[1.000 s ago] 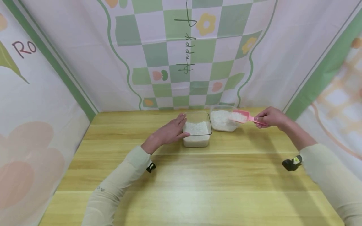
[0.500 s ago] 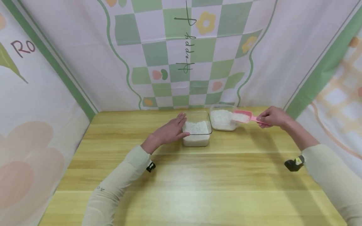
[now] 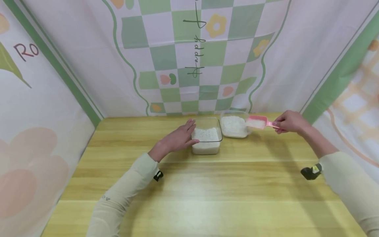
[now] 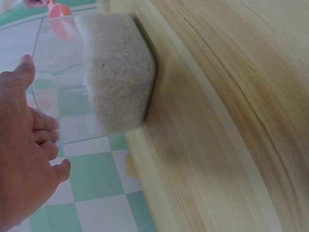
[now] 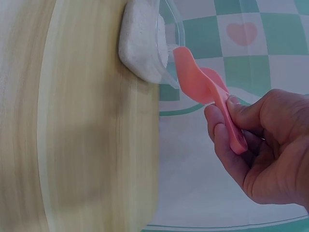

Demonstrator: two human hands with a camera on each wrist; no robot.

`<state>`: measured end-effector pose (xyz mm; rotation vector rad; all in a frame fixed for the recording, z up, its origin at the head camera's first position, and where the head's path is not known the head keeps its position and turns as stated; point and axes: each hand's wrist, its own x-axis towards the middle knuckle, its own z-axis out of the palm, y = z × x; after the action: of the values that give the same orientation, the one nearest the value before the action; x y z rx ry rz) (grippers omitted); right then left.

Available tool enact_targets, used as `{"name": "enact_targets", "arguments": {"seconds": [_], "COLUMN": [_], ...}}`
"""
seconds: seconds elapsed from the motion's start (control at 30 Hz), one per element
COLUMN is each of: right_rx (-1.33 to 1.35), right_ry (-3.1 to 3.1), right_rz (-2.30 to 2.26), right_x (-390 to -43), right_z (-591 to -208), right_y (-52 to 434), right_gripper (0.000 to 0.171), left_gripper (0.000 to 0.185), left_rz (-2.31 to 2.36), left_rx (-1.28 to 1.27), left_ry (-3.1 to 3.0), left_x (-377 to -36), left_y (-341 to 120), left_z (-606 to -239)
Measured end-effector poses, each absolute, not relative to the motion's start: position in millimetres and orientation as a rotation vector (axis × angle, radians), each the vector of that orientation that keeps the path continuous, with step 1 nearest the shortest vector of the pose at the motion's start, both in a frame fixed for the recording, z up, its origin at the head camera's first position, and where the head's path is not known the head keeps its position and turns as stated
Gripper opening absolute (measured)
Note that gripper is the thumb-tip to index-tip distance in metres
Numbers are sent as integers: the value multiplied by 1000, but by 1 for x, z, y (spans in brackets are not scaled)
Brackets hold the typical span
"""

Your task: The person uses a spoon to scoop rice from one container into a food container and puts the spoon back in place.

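Observation:
Two clear plastic containers of white rice stand side by side at the back of the wooden table. My left hand (image 3: 180, 136) lies with straight fingers against the left side of the nearer container (image 3: 206, 140), also seen as left hand (image 4: 24, 159) beside the container (image 4: 116, 72). My right hand (image 3: 290, 121) pinches the handle of a pink scoop (image 3: 257, 122) filled with rice, held just above the right rim of the farther container (image 3: 234, 126). The right wrist view shows the right hand (image 5: 251, 154) gripping the scoop (image 5: 205, 94) beside that container (image 5: 145, 43).
A wooden table (image 3: 207, 187) stretches toward me with cloth backdrops in green and pink check behind and on both sides (image 3: 192, 56). The backdrop stands close behind the containers.
My right hand has carried the filled scoop a little to the right and up, off the middle of the farther container to its right rim. The left hand has not moved.

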<state>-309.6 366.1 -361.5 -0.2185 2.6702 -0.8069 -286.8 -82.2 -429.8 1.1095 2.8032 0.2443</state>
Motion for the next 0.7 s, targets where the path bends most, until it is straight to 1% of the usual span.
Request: {"name": "enact_targets", "arguments": {"seconds": [0.7], "right_rx": [-250], "right_ry": [2789], "right_rz": [-664], "right_x": [-311], "right_z": [-360], "right_y": [364], "right_gripper": [31], "left_gripper": [80], "left_rz": [271], "left_rx": [1095], "left_ry": [2792], "left_x": [-285], "left_y": [-83], "left_z": [-428]}}
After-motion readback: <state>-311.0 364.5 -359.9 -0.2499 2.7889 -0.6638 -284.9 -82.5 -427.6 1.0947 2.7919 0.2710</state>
